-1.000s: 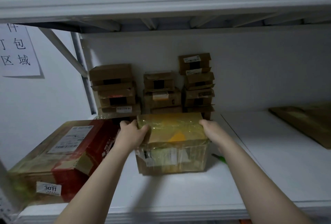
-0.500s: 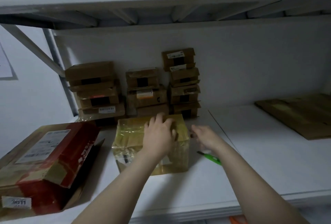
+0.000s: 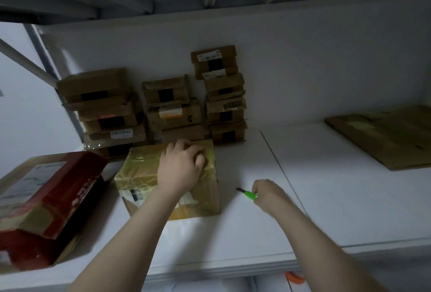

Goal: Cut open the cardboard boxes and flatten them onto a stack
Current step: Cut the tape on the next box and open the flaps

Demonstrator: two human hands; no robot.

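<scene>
A cardboard box wrapped in yellowish tape (image 3: 140, 172) stands on the white shelf (image 3: 245, 233) in front of me. My left hand (image 3: 180, 170) rests on top of the box with its fingers curled over the far right part of the lid. To the right of the box, my right hand (image 3: 268, 195) pinches the rear end of a green box cutter (image 3: 248, 195) that lies low over the shelf, its dark tip pointing left towards the box.
Three stacks of small cardboard boxes (image 3: 168, 109) stand against the back wall. A large red and brown box (image 3: 46, 198) lies at the left. Flattened cardboard (image 3: 391, 135) lies at the back right. An upper shelf hangs close overhead.
My left hand has stayed on the box top. My right hand moved off the box's right side down to the green cutter and took hold of it. The view shifted left and down.
</scene>
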